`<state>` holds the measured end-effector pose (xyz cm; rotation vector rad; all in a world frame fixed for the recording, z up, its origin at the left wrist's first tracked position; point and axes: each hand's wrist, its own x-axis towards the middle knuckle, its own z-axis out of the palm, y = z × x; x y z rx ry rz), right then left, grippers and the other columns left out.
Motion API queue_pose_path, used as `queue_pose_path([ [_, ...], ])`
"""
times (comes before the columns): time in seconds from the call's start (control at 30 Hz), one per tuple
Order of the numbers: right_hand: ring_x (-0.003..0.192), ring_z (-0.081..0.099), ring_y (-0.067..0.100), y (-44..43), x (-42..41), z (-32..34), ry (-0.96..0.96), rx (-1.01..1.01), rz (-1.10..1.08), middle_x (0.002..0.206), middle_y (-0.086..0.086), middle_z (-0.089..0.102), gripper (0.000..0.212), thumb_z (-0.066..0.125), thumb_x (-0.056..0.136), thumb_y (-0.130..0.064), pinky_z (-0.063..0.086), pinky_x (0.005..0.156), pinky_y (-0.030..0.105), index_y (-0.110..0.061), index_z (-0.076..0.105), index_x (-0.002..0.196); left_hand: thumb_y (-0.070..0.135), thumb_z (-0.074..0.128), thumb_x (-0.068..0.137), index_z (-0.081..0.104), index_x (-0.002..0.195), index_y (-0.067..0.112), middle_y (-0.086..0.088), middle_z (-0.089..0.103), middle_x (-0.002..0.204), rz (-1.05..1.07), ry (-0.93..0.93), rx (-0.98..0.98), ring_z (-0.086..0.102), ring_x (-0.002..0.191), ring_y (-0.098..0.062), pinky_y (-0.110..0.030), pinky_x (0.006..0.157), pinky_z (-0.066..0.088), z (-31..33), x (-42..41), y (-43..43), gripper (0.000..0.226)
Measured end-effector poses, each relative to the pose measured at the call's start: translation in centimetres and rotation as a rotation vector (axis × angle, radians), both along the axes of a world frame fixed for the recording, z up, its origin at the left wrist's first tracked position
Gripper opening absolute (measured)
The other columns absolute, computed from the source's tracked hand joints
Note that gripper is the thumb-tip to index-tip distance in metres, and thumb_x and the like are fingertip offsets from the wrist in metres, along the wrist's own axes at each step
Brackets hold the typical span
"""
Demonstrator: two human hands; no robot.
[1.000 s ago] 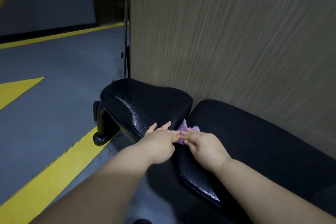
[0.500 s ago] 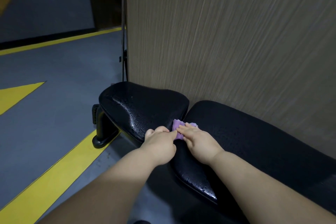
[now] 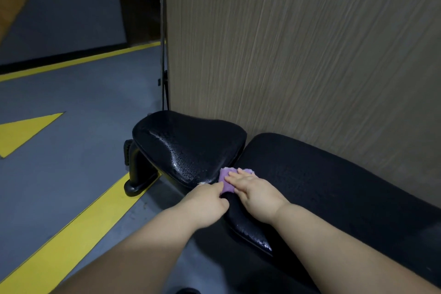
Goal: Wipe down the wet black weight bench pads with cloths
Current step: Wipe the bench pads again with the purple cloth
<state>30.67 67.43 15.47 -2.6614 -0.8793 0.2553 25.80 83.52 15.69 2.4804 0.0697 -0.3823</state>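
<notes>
We see the purple cloth (image 3: 226, 180) at the seat pad's (image 3: 186, 143) near right corner, in the gap to the long pad (image 3: 334, 186). The left hand (image 3: 206, 200), just below that corner, has its fingers curled and pinches the cloth's near end. The right hand (image 3: 256, 192) lies flat on the cloth, fingers straight, pressing. We note droplets on the seat pad. The wood panel (image 3: 298, 43) is behind it and the bench foot (image 3: 137, 174) under its left side.

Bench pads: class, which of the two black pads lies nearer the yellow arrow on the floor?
The smaller seat pad, left of the purple cloth. The long pad runs off to the right along the wood-grain panel.
</notes>
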Motion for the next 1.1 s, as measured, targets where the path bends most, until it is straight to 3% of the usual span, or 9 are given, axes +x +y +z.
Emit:
queue_pose_path([
  [0.13,0.147,0.009,0.008,0.3,-0.3,-0.3,0.027,0.038,-0.047,0.156,-0.009,0.026,0.044,0.034,0.104,-0.015,-0.004,0.112,0.014,-0.023,0.035,0.147,0.018,0.044,0.091,0.052,0.088,0.019,-0.009,0.058,0.095,0.042,-0.022,-0.05,0.05,0.082,-0.019,-0.025,0.062,0.035,0.3,-0.4,-0.6,0.009],
  [0.2,0.146,0.012,0.008,0.1,-1.0,-0.2,0.04,0.066,-0.044,0.155,-0.009,0.029,0.043,0.036,0.104,-0.015,-0.004,0.112,0.012,-0.023,0.038,0.146,0.016,0.044,0.09,0.056,0.09,0.018,-0.006,0.056,0.087,0.039,-0.003,-0.071,0.051,0.08,-0.019,-0.022,0.056,0.033,0.3,-1.0,-0.2,0.012],
  [0.33,0.146,0.014,0.008,-0.5,-2.8,0.1,0.046,0.073,-0.001,0.154,-0.007,0.031,0.042,0.038,0.103,-0.017,-0.002,0.112,0.012,-0.02,0.039,0.145,0.017,0.05,0.088,0.063,0.117,0.017,0.002,0.061,0.102,0.037,0.034,-0.122,0.058,0.097,-0.018,-0.021,0.072,0.036,-0.2,-2.6,0.5,0.033],
  [0.47,0.142,0.019,0.001,-1.8,-4.6,-0.1,0.115,0.175,0.008,0.149,-0.007,0.039,0.038,0.046,0.101,-0.019,0.001,0.111,0.009,-0.019,0.048,0.139,0.03,0.045,0.066,0.064,0.1,0.004,0.0,0.054,0.087,-0.003,0.066,-0.23,0.049,0.086,-0.016,-0.03,0.076,0.039,-0.6,-4.5,0.5,0.047],
  [0.57,0.138,0.023,-0.003,-2.5,-5.1,-0.4,0.182,0.265,-0.022,0.143,-0.008,0.047,0.034,0.049,0.1,-0.022,0.007,0.114,0.013,-0.018,0.057,0.132,0.032,0.054,0.077,0.072,0.105,0.014,0.001,0.069,0.102,0.132,0.029,-0.325,0.061,0.1,-0.017,-0.033,0.096,0.046,-0.8,-5.0,0.4,0.038],
  [0.63,0.139,0.025,-0.001,-2.3,-5.1,-0.4,0.193,0.289,-0.055,0.14,-0.009,0.05,0.032,0.048,0.1,-0.022,0.01,0.117,0.017,-0.018,0.059,0.13,0.025,0.052,0.092,0.071,0.106,0.017,-0.003,0.07,0.11,0.273,-0.078,-0.199,0.063,0.106,-0.022,-0.031,0.094,0.047,-0.9,-4.2,-0.1,0.025],
  [0.73,0.142,0.024,0.002,-1.9,-5.1,-0.2,0.173,0.282,-0.088,0.142,-0.011,0.048,0.033,0.045,0.101,-0.023,0.009,0.117,0.018,-0.022,0.057,0.132,0.03,0.041,0.101,0.063,0.114,0.014,-0.007,0.065,0.118,0.322,-0.137,-0.048,0.059,0.109,-0.028,-0.029,0.085,0.043,-1.1,-2.9,-1.9,0.03],
  [0.9,0.146,0.006,0.005,-1.7,-5.5,-0.4,0.083,0.086,0.001,0.157,-0.01,0.023,0.044,0.032,0.105,-0.026,-0.003,0.115,0.017,-0.023,0.032,0.149,0.028,0.029,0.105,0.058,0.121,0.009,-0.01,0.064,0.12,0.355,-0.047,-0.08,0.058,0.112,-0.028,-0.027,0.084,0.04,-1.7,-2.0,-4.3,0.038],
  [1.1,0.146,0.005,0.003,-2.1,-6.0,-0.2,0.102,0.081,0.006,0.156,-0.011,0.025,0.043,0.033,0.105,-0.027,-0.005,0.113,0.016,-0.023,0.035,0.148,0.029,0.032,0.104,0.052,0.131,0.012,-0.012,0.06,0.128,0.449,-0.006,-0.176,0.056,0.118,-0.029,-0.03,0.093,0.041,-2.6,-3.6,-5.5,0.037],
])
